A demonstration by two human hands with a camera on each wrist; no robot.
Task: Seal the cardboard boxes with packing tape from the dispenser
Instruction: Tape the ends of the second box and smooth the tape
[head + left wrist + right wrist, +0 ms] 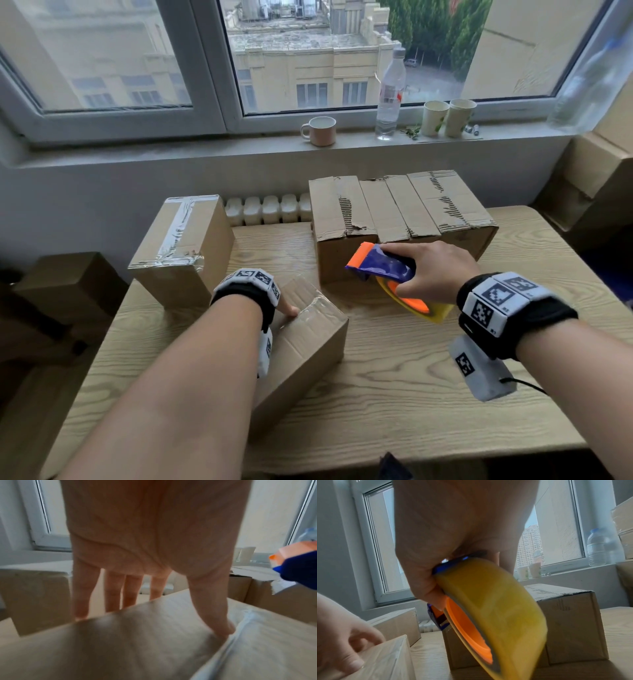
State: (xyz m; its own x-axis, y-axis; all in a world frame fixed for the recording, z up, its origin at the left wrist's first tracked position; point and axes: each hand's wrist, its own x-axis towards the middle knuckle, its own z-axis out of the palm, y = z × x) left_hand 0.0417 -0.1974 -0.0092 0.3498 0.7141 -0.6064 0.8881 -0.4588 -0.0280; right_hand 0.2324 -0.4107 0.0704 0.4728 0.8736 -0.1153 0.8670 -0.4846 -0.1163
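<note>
The right hand (pixel 435 270) grips the tape dispenser (pixel 383 265) above the table (pixel 411 394), its orange blade end pointing left, just right of the near box (pixel 305 346), which the left hand's (pixel 277 305) straight fingers clasp.

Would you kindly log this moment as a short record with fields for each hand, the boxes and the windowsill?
left hand: rests on the near box, thumb on its taped seam
right hand: grips the tape dispenser, raised above the table
taped box: far left, clear tape along its top
large box: behind the dispenser, top torn, no tape seen
windowsill: mug, water bottle, two paper cups
</note>
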